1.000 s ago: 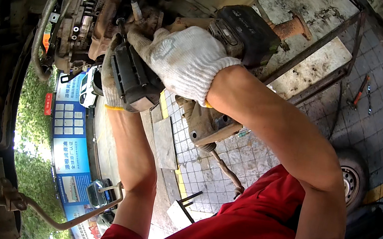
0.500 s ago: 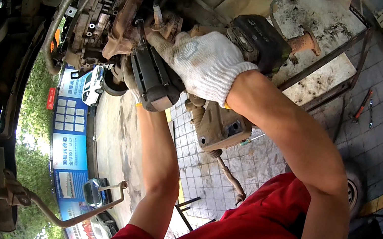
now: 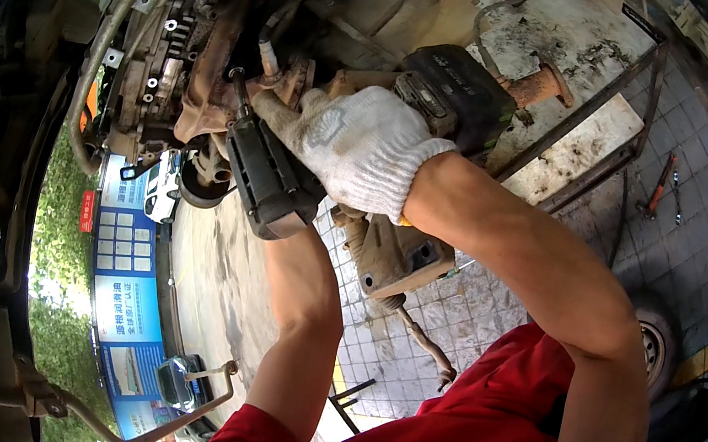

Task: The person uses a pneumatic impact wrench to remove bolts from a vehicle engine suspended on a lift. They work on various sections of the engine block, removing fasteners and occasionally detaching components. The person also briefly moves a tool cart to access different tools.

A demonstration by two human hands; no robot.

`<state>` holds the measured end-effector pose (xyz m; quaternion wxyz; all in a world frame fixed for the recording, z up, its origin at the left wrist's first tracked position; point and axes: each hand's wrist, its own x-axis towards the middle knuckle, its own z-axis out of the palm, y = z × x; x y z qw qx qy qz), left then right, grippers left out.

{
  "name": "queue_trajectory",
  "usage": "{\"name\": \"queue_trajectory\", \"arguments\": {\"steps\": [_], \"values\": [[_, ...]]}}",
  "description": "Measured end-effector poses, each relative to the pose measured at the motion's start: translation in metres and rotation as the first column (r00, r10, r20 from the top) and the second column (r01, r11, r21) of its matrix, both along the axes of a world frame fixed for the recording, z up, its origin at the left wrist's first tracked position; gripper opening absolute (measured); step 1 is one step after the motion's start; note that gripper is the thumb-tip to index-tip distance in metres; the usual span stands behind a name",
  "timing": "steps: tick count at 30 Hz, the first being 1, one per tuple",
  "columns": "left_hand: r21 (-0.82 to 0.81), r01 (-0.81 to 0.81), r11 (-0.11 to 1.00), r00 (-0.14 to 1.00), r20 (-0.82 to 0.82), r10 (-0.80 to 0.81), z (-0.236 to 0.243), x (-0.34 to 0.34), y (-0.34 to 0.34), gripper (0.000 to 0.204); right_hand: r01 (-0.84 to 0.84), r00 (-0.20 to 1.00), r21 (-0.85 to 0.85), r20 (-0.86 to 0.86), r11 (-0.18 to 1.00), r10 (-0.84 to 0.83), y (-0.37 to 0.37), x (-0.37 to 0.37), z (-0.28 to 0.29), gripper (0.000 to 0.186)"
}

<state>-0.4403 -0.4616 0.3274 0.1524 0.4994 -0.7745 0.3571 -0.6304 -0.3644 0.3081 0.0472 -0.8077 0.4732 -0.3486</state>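
My right hand [image 3: 365, 149], in a white knit glove, is closed around the grip of a black cordless impact wrench [image 3: 268, 180]. Its battery pack [image 3: 475, 101] sticks out beyond the glove to the right. The slim socket end [image 3: 240, 92] points up and left, close to a rusty brown metal part [image 3: 209, 82] on the engine [image 3: 156, 69]. Whether it touches a fastener I cannot make out. My left forearm [image 3: 306, 288] rises from below to behind the wrench body, which hides the hand and its fingers.
A dirty light metal plate [image 3: 599, 135] on a dark frame lies upper right, with a rusty flange [image 3: 542, 86]. Below the wrench sits a rusty housing [image 3: 403, 261]. A bent pipe [image 3: 180, 416] juts in lower left. A red-handled tool [image 3: 659, 186] lies on the tiled floor.
The view has shifted slightly. My left hand, partly seen before beside the wrench, is now hidden behind it. My right hand keeps its hold on the wrench.
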Motion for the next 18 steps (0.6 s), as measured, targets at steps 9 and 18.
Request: {"name": "queue_trajectory", "arguments": {"steps": [9, 18], "values": [[-0.012, 0.102, 0.995, 0.989, -0.11, -0.102, -0.019, -0.007, -0.018, 0.044, 0.073, 0.997, -0.054, -0.006, 0.996, -0.073, -0.015, -0.014, -0.013, 0.1], [0.049, 0.128, 0.991, 0.9, -0.424, -0.095, -0.052, 0.036, 0.016, 0.042, 0.035, 0.998, -0.09, -0.053, 0.995, -0.04, -0.013, -0.022, -0.017, 0.053]]}}
